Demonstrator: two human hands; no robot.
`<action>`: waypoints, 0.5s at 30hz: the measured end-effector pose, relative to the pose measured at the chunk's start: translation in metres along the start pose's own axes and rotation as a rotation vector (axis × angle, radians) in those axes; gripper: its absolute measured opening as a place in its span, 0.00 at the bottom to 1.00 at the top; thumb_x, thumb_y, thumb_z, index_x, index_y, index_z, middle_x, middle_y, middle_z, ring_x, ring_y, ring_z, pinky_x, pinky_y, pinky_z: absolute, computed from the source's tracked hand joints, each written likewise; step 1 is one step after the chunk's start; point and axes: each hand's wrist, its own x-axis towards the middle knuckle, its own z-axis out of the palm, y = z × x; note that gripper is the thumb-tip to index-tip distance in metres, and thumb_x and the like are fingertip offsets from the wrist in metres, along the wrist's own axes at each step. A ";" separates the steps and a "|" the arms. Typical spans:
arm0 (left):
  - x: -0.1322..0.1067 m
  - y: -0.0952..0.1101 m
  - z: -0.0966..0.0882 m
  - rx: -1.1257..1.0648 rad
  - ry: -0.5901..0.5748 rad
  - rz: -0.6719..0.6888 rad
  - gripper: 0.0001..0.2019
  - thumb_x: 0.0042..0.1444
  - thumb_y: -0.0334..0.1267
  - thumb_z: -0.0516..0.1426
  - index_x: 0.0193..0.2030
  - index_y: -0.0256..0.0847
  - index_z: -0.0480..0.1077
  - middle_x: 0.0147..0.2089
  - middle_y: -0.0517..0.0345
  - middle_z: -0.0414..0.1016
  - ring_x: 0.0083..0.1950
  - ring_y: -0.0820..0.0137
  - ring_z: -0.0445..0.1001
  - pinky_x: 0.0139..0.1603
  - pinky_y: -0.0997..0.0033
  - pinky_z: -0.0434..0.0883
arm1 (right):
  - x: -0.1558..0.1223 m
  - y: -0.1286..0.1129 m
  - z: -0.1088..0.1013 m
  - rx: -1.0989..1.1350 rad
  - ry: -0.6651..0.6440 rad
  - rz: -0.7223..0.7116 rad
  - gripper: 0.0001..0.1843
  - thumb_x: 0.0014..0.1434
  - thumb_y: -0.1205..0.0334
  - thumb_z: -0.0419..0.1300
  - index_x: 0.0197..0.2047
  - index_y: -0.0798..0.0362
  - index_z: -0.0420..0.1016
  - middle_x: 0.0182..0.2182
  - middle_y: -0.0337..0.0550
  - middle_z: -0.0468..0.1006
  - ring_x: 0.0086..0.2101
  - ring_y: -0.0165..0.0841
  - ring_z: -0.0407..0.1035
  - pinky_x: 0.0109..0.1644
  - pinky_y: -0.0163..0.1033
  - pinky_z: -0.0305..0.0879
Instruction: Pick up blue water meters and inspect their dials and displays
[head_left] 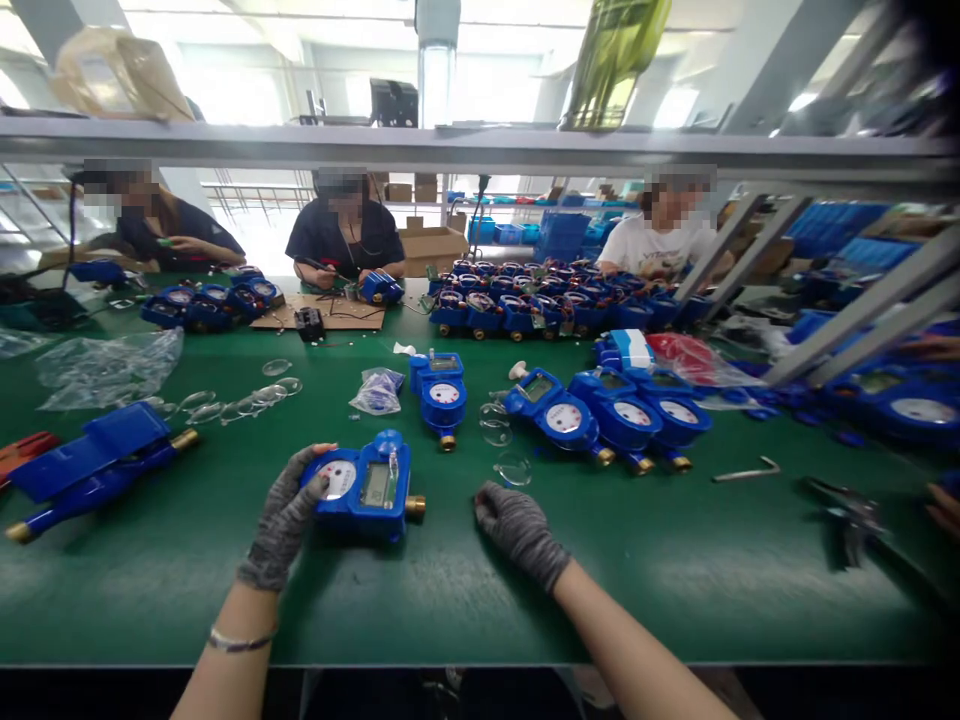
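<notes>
My left hand (pixel 283 515), in a grey glove with bare fingertips, grips a blue water meter (pixel 365 487) by its left end. The meter has a white round dial, a small grey display and a brass threaded end pointing right. To the right of it, my right hand (pixel 519 530), gloved the same way, rests low over the green table with its fingers curled in. Whatever may be in those fingers is hidden. Just beyond that hand lies a clear round lens (pixel 513 468). Another blue water meter (pixel 441 395) stands farther back, between the two hands.
More blue meters (pixel 628 412) stand right of centre, near a hex key (pixel 747 471) and pliers (pixel 851 515). At left are a meter with its lid raised (pixel 105 455), clear lenses (pixel 251 402) and plastic bags (pixel 112 365). Several people sit across the green table (pixel 420 610).
</notes>
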 end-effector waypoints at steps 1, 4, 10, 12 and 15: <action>0.007 0.000 -0.002 -0.051 -0.055 -0.010 0.27 0.57 0.47 0.63 0.58 0.35 0.65 0.63 0.45 0.66 0.63 0.56 0.66 0.62 0.55 0.66 | 0.002 -0.001 0.000 0.083 -0.015 0.016 0.11 0.62 0.60 0.53 0.40 0.53 0.75 0.33 0.41 0.75 0.32 0.32 0.68 0.36 0.36 0.58; 0.024 0.001 -0.003 -0.158 -0.178 -0.051 0.23 0.58 0.42 0.62 0.57 0.33 0.66 0.63 0.41 0.65 0.61 0.55 0.68 0.59 0.56 0.69 | 0.013 -0.013 -0.003 0.341 -0.046 -0.001 0.09 0.59 0.61 0.55 0.38 0.55 0.75 0.32 0.40 0.75 0.33 0.31 0.68 0.38 0.35 0.61; 0.036 0.003 0.007 -0.262 -0.255 -0.122 0.22 0.56 0.39 0.63 0.55 0.33 0.66 0.61 0.40 0.67 0.58 0.57 0.70 0.55 0.61 0.71 | 0.029 -0.069 -0.008 0.579 -0.044 -0.161 0.08 0.56 0.63 0.58 0.36 0.58 0.75 0.34 0.42 0.76 0.36 0.32 0.69 0.42 0.37 0.65; 0.035 0.002 0.007 -0.279 -0.257 -0.135 0.21 0.56 0.39 0.63 0.55 0.34 0.66 0.61 0.40 0.67 0.58 0.58 0.70 0.55 0.61 0.71 | 0.032 -0.079 -0.009 0.517 -0.053 -0.184 0.08 0.57 0.63 0.59 0.36 0.59 0.76 0.34 0.42 0.76 0.36 0.33 0.69 0.42 0.37 0.64; 0.035 0.001 0.006 -0.288 -0.250 -0.151 0.22 0.56 0.39 0.63 0.54 0.33 0.66 0.61 0.39 0.67 0.58 0.58 0.70 0.56 0.60 0.70 | 0.037 -0.080 -0.011 0.511 -0.074 -0.195 0.08 0.58 0.64 0.59 0.36 0.60 0.77 0.33 0.42 0.76 0.35 0.32 0.69 0.40 0.36 0.63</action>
